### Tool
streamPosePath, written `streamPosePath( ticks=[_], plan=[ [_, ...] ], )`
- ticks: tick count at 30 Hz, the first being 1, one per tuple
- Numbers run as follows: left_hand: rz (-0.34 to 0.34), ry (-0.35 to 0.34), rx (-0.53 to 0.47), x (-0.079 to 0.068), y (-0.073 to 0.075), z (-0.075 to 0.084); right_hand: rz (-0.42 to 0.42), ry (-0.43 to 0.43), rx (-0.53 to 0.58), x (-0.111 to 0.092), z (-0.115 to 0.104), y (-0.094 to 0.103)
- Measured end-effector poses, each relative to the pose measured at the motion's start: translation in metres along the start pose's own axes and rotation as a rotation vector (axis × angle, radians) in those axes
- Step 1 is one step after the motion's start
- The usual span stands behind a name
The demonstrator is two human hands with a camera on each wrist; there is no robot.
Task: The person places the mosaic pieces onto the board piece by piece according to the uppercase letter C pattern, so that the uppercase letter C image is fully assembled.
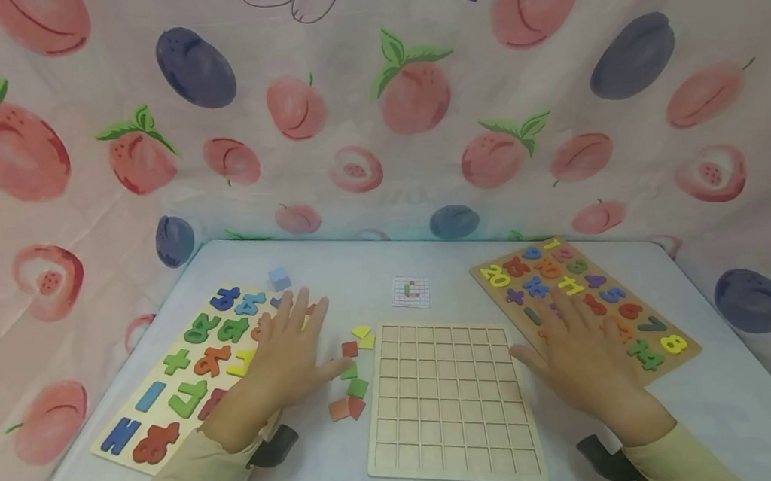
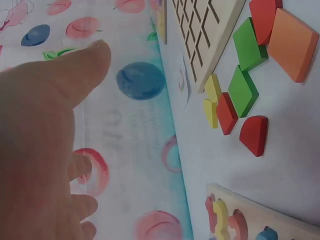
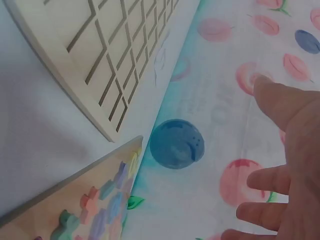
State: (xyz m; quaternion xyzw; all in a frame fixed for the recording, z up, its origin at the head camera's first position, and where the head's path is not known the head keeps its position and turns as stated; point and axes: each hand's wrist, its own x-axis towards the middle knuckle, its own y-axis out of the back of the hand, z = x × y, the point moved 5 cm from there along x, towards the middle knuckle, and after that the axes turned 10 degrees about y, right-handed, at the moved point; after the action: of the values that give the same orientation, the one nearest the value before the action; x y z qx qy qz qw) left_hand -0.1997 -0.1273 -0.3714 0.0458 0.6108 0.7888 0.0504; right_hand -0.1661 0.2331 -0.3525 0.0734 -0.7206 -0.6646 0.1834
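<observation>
My left hand (image 1: 285,362) is held over the left puzzle board (image 1: 122,452), its fingers spread and thumb pointing toward the small coloured pieces. Over the right number board (image 1: 682,357), my right hand (image 1: 581,353) is likewise spread, its thumb near the grid's right edge. Neither hand holds anything. Between them lies a wooden grid board (image 1: 454,401) with bare square cells. Beside its left edge are loose pieces: a green square (image 1: 358,387), a red square (image 1: 349,349), an orange square (image 1: 339,409) and yellow pieces (image 1: 366,342). The left wrist view also shows a red rounded piece (image 2: 254,136).
A small card (image 1: 411,291) with a coloured pattern on a grid lies behind the grid board. At the back left sits a light blue cube (image 1: 280,279). A fruit-print curtain (image 1: 362,121) hangs around the white table (image 1: 350,477).
</observation>
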Motion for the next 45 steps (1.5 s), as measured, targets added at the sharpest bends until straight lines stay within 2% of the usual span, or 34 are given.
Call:
streamPosePath(
  ticks=[5, 10, 16, 19, 24, 32, 45],
  plan=[
    [0.006, -0.041, -0.019, 0.002, -0.004, 0.003, 0.011, 0.012, 0.041, 0.001, 0.003, -0.004],
    [-0.004, -0.065, -0.098, 0.004, -0.010, 0.003, -0.002, 0.051, 0.075, -0.002, 0.001, -0.009],
    [-0.049, -0.101, -0.177, 0.006, -0.020, 0.004, -0.035, 0.078, 0.244, -0.003, 0.000, -0.020],
    [-0.071, -0.091, -0.223, 0.008, -0.024, 0.005, -0.046, 0.063, 0.308, -0.003, 0.002, -0.025],
    [-0.088, -0.059, -0.284, 0.014, -0.030, 0.003, -0.063, 0.027, 0.352, -0.005, 0.005, -0.034],
    [-0.145, 0.004, -0.305, 0.027, -0.046, 0.005, -0.111, -0.026, 0.407, -0.007, 0.008, -0.045],
    [-0.209, -0.020, -0.322, 0.043, -0.056, 0.005, -0.170, -0.060, 0.449, -0.011, 0.008, -0.057]
  ],
)
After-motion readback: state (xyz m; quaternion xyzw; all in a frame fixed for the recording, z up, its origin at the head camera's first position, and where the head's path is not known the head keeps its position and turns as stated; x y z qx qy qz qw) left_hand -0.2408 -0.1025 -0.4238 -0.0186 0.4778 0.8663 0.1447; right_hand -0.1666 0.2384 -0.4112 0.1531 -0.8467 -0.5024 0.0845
